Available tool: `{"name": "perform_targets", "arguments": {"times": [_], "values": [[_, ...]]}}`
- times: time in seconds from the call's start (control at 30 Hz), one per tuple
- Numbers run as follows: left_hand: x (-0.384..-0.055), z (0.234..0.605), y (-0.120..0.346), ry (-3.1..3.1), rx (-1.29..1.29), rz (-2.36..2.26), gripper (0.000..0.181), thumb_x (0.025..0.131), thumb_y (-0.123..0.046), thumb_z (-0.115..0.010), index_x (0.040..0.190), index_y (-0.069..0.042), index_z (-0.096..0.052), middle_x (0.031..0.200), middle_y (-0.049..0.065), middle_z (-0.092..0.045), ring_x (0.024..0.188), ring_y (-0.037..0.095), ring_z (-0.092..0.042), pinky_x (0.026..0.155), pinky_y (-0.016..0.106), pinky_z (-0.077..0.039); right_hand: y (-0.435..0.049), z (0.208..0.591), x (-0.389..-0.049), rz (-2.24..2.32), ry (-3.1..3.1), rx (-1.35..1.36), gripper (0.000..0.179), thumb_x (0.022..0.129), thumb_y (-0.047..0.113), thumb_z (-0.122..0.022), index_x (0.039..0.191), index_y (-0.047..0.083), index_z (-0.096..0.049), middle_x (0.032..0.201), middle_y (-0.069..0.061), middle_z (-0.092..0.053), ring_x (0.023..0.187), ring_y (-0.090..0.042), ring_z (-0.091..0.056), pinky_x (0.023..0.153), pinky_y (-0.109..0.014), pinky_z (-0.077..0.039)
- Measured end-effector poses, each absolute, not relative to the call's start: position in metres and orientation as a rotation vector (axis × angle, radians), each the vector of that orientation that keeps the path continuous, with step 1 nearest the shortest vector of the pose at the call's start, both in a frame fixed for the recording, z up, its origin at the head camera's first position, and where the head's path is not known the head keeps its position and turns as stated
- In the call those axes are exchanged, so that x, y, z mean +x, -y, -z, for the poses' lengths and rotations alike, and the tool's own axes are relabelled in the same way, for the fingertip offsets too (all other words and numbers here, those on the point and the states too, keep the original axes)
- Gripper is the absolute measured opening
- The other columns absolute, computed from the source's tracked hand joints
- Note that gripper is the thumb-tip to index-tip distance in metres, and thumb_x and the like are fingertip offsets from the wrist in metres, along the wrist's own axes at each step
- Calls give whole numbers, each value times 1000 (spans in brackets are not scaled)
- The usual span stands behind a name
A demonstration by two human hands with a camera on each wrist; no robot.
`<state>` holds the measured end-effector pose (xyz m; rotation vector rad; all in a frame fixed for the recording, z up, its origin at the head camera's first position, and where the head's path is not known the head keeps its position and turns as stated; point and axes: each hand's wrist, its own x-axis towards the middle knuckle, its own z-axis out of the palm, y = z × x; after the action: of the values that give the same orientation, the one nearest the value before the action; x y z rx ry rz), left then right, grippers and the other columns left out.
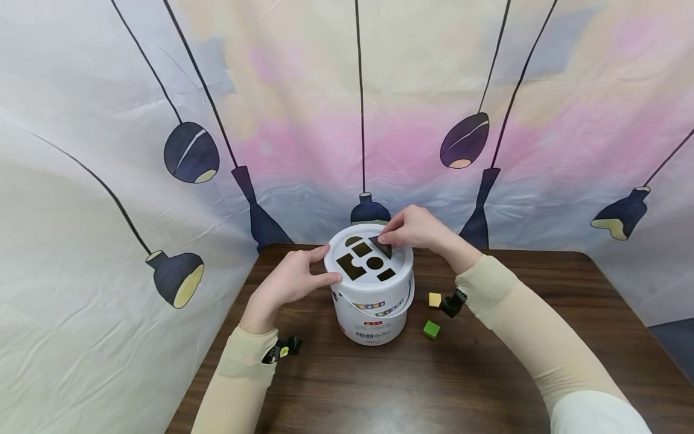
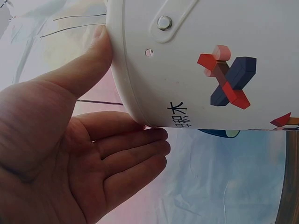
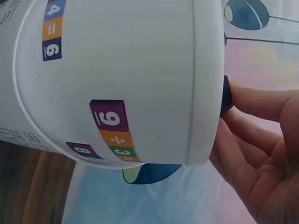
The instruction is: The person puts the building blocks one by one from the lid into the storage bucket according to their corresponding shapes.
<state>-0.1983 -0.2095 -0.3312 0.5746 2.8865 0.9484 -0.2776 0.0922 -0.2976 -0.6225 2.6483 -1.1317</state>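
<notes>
A white bucket (image 1: 374, 325) stands upright on the table, its white lid (image 1: 370, 278) cut with several shaped holes. My left hand (image 1: 293, 274) rests against the lid's left rim, thumb and fingers spread, the fingers fairly straight in the left wrist view. Over the back right of the lid, my right hand (image 1: 420, 232) pinches a small dark block (image 3: 226, 97) between thumb and fingers. That block sits at the triangular hole, partly hidden by the fingertips and the rim; its full shape cannot be seen.
A yellow block (image 1: 435, 299) and a green block (image 1: 431, 329) lie on the brown wooden table (image 1: 347, 386), right of the bucket. The bucket's white handle (image 1: 410, 295) hangs down its front right. A curtain printed with lamps (image 1: 303, 150) hangs behind the table.
</notes>
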Motion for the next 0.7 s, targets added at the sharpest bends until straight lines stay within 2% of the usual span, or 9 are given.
{"name": "perform_targets", "arguments": {"times": [0.17,0.33,0.5,0.7], "values": [[-198,331,210,-2887,577,-949,86,96,-48,-80,162,-6,-44,161,14,-50,150,29,-46,118,54,-43,-88,297,-277,1074,-2681,-610,20,94,29,-82,107,14,-87,88,1,-79,80,-19,-71,77,-36,-57],[-197,330,210,-2878,562,-957,86,96,-47,-81,163,-6,-44,161,14,-48,150,28,-45,118,53,-44,-87,298,-276,1049,-2692,-599,18,94,25,-83,107,13,-87,87,1,-79,79,-18,-72,76,-36,-58],[-196,329,210,-2872,559,-961,86,97,-45,-81,163,-6,-43,162,13,-48,151,28,-44,118,53,-43,-87,301,-275,1022,-2736,-619,16,94,25,-83,105,14,-87,87,1,-79,82,-19,-72,76,-38,-58],[-196,330,209,-2869,557,-958,86,97,-47,-80,163,-6,-43,161,15,-48,150,29,-45,117,54,-44,-87,304,-275,1011,-2825,-635,8,94,17,-82,99,14,-88,94,0,-81,92,-21,-71,78,-37,-60]]}}
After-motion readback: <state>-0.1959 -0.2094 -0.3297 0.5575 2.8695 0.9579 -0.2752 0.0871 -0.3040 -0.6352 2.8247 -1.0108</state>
